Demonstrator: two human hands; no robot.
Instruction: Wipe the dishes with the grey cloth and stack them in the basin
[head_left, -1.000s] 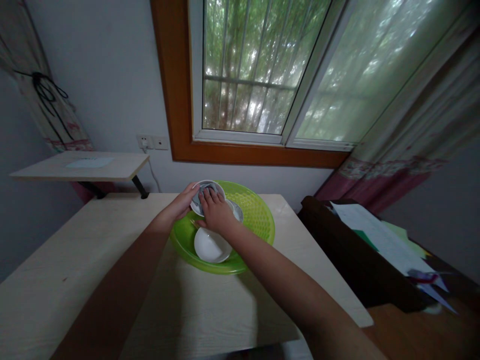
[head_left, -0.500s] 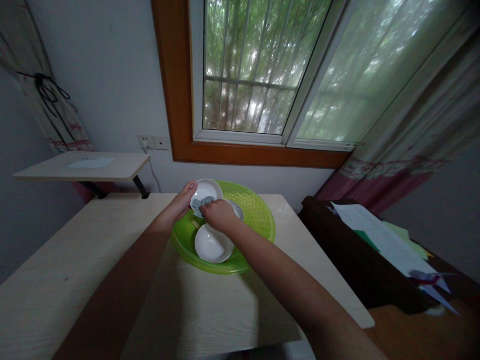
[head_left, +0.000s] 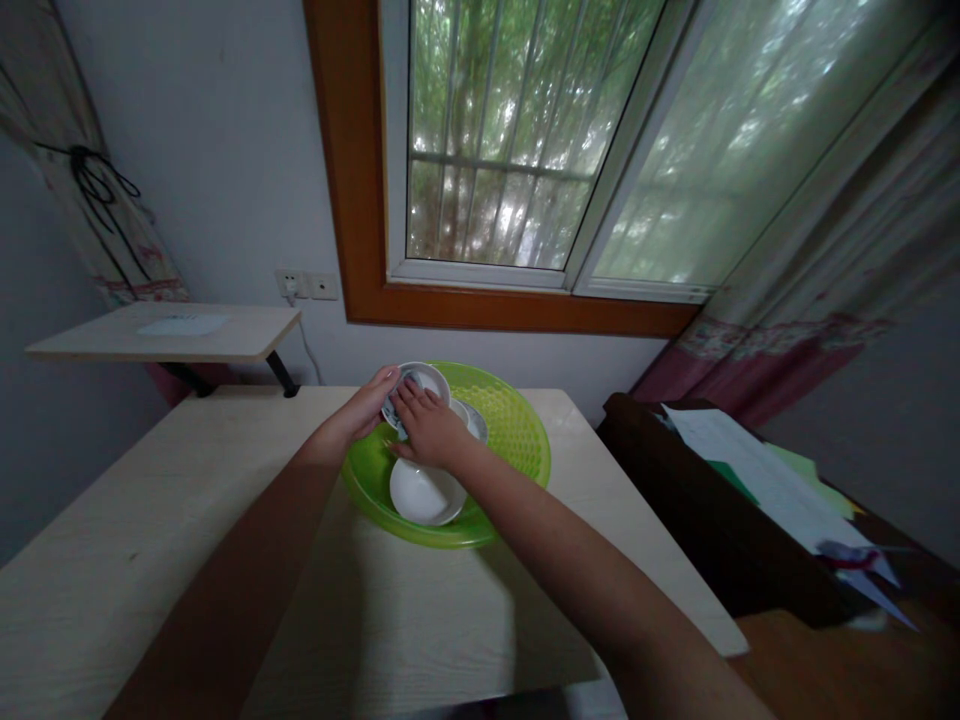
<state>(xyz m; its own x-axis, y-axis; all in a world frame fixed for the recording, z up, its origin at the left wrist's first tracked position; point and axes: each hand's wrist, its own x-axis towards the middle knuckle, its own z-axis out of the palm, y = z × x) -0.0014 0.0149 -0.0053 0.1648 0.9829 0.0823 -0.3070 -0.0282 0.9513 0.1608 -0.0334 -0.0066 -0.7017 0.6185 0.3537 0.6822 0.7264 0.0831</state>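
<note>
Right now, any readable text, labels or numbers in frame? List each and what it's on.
None readable.
Sheet on the shelf: faint marks, too small to read.
Papers on the desk: blurred, nothing legible.
Bowl in the left hand, and basin: no print seen.

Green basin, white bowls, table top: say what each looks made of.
Green basin: likely plastic, translucent, with a moulded dimpled bottom. White bowl lying in it and tilted bowl in the left hand: probably glazed ceramic, smooth, faintly glossy. Table top: pale wood grain, matte, perhaps laminate.
</note>
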